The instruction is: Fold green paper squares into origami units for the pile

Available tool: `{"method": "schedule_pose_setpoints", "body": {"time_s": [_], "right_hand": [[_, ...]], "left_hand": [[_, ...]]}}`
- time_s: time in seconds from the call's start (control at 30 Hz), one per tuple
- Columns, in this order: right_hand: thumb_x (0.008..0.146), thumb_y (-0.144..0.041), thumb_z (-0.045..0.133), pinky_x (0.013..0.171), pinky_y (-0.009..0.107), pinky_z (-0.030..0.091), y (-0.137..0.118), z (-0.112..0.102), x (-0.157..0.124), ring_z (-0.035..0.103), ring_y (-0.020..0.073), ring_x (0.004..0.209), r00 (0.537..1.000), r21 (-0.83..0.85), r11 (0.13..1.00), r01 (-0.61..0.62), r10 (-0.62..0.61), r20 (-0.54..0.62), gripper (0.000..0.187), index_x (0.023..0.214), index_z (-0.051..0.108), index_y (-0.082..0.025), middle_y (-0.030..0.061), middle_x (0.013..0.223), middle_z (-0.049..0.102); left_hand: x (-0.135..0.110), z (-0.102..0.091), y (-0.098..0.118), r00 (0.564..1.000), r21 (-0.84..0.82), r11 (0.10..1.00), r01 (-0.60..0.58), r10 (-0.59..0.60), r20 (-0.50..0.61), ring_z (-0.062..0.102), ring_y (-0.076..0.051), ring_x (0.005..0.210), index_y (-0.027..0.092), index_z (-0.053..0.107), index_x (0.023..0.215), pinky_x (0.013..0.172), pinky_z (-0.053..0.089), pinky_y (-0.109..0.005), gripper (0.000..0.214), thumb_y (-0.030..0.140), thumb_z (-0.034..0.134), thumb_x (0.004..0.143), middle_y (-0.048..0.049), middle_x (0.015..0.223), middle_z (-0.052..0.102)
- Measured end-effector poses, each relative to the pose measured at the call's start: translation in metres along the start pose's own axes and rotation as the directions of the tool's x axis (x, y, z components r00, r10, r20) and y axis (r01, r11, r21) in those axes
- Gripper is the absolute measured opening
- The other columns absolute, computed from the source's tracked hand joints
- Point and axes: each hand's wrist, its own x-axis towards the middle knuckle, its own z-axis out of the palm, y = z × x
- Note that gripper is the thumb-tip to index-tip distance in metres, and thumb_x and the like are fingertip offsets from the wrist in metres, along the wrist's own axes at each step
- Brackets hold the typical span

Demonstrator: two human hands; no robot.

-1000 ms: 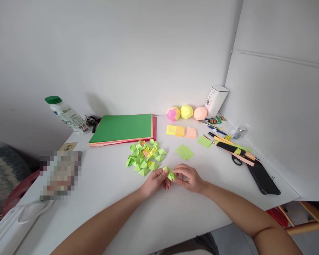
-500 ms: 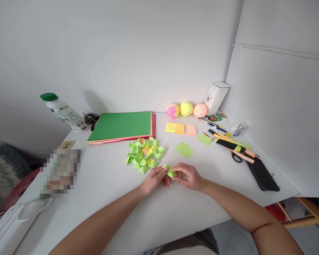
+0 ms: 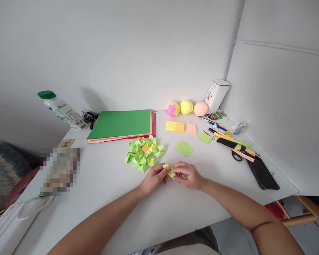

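A small light-green folded paper piece [image 3: 171, 174] is held between my two hands above the white table. My left hand [image 3: 154, 179] is closed on its left side, thumb on top. From the right, the fingertips of my right hand [image 3: 188, 176] pinch the same piece. Just beyond my left hand lies a heap of folded paper pieces [image 3: 143, 152], mostly green with some yellow and orange ones. Flat green paper squares [image 3: 184, 148] rest beyond my right hand. The underside of the held piece is hidden by my fingers.
Coloured paper sheets [image 3: 122, 124] are stacked at the back left near a white bottle [image 3: 65, 112]. Three faceted paper balls [image 3: 186, 107] sit along the wall. On the right lie a utility knife [image 3: 230, 143], scissors [image 3: 236, 156] and a black phone [image 3: 263, 173].
Both hands stay on the green paper piece, with only slight shifts of the fingers. The whole view has moved a little.
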Motion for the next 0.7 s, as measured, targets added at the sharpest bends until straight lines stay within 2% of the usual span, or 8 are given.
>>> {"method": "schedule_pose_setpoints", "body": {"time_s": [0.07, 0.13, 0.23, 0.3, 0.4, 0.53, 0.63, 0.7], "right_hand": [[0.082, -0.024, 0.057, 0.051, 0.021, 0.050, 0.0018, 0.0004, -0.0014, 0.052, 0.0084, 0.058, 0.998, -0.075, 0.996, 0.055, -0.052, 0.037, 0.019, 0.099, 0.061, -0.016, 0.0072, 0.088, 0.057], [0.083, -0.023, 0.055, 0.056, 0.022, 0.050, 0.0027, 0.0010, -0.0017, 0.054, 0.0104, 0.066, 0.991, -0.226, 0.966, 0.127, -0.116, 0.062, 0.019, 0.101, 0.059, -0.016, 0.0081, 0.091, 0.055], [0.086, -0.016, 0.049, 0.065, 0.025, 0.050, 0.0016, 0.0029, 0.0005, 0.055, 0.0141, 0.080, 0.970, -0.467, 0.853, 0.234, -0.234, 0.059, 0.016, 0.099, 0.059, -0.017, 0.0081, 0.091, 0.055], [0.087, -0.011, 0.047, 0.067, 0.026, 0.049, 0.0000, 0.0045, 0.0030, 0.054, 0.0142, 0.080, 0.950, -0.539, 0.792, 0.286, -0.309, 0.050, 0.015, 0.094, 0.059, -0.017, 0.0067, 0.087, 0.057], [0.086, -0.009, 0.048, 0.064, 0.025, 0.048, -0.0012, 0.0065, 0.0054, 0.052, 0.0135, 0.073, 0.931, -0.569, 0.753, 0.329, -0.359, 0.064, 0.012, 0.086, 0.058, -0.015, 0.0048, 0.079, 0.059], [0.086, -0.008, 0.047, 0.058, 0.025, 0.044, 0.0001, 0.0071, 0.0040, 0.049, 0.0131, 0.063, 0.929, -0.591, 0.727, 0.351, -0.351, 0.120, 0.016, 0.076, 0.058, -0.014, 0.0029, 0.065, 0.056], [0.086, -0.007, 0.046, 0.057, 0.026, 0.044, 0.0014, 0.0053, 0.0025, 0.048, 0.0134, 0.062, 0.930, -0.579, 0.732, 0.358, -0.335, 0.151, 0.016, 0.080, 0.060, -0.013, 0.0035, 0.066, 0.056], [0.085, -0.007, 0.044, 0.059, 0.026, 0.046, 0.0013, 0.0036, 0.0023, 0.049, 0.0137, 0.064, 0.939, -0.537, 0.771, 0.341, -0.310, 0.150, 0.018, 0.086, 0.061, -0.013, 0.0053, 0.072, 0.059]], "left_hand": [[0.0006, -0.0009, -0.0005, 1.000, -0.023, 1.000, 0.005, -0.005, -0.017, 0.044, -0.008, 0.044, 0.016, 0.056, 0.069, 0.042, 0.039, -0.020, 0.033, 0.048, 0.057, 0.077, 0.0053, 0.052, 0.047], [0.0012, -0.0012, -0.0009, 0.999, -0.043, 0.999, 0.030, -0.031, -0.036, 0.042, -0.007, 0.041, 0.016, 0.054, 0.066, 0.038, 0.036, -0.019, 0.034, 0.048, 0.059, 0.075, 0.0059, 0.050, 0.045], [0.0016, -0.0009, -0.0018, 0.997, -0.052, 0.997, 0.055, -0.058, -0.046, 0.041, -0.007, 0.040, 0.016, 0.052, 0.064, 0.035, 0.032, -0.018, 0.035, 0.048, 0.060, 0.074, 0.0058, 0.049, 0.046], [0.0015, -0.0005, -0.0026, 0.997, -0.048, 0.997, 0.057, -0.059, -0.043, 0.041, -0.006, 0.039, 0.016, 0.052, 0.064, 0.034, 0.031, -0.017, 0.035, 0.048, 0.059, 0.075, 0.0054, 0.049, 0.048], [0.0008, 0.0002, -0.0034, 0.998, -0.040, 0.998, 0.050, -0.052, -0.047, 0.041, -0.006, 0.038, 0.016, 0.050, 0.063, 0.034, 0.030, -0.017, 0.035, 0.047, 0.059, 0.075, 0.0054, 0.048, 0.049], [-0.0008, 0.0021, -0.0028, 0.995, 0.016, 0.998, 0.063, -0.061, -0.079, 0.039, -0.006, 0.035, 0.017, 0.050, 0.062, 0.034, 0.030, -0.018, 0.036, 0.049, 0.059, 0.074, 0.0067, 0.042, 0.046], [-0.0018, 0.0046, -0.0014, 0.992, 0.062, 0.995, 0.078, -0.072, -0.099, 0.040, -0.007, 0.034, 0.017, 0.050, 0.061, 0.035, 0.032, -0.018, 0.036, 0.050, 0.058, 0.073, 0.0064, 0.041, 0.047], [-0.0023, 0.0067, 0.0009, 0.993, 0.078, 0.994, 0.072, -0.064, -0.101, 0.045, -0.008, 0.037, 0.017, 0.052, 0.061, 0.038, 0.037, -0.020, 0.036, 0.050, 0.058, 0.073, 0.0042, 0.044, 0.052]]}}
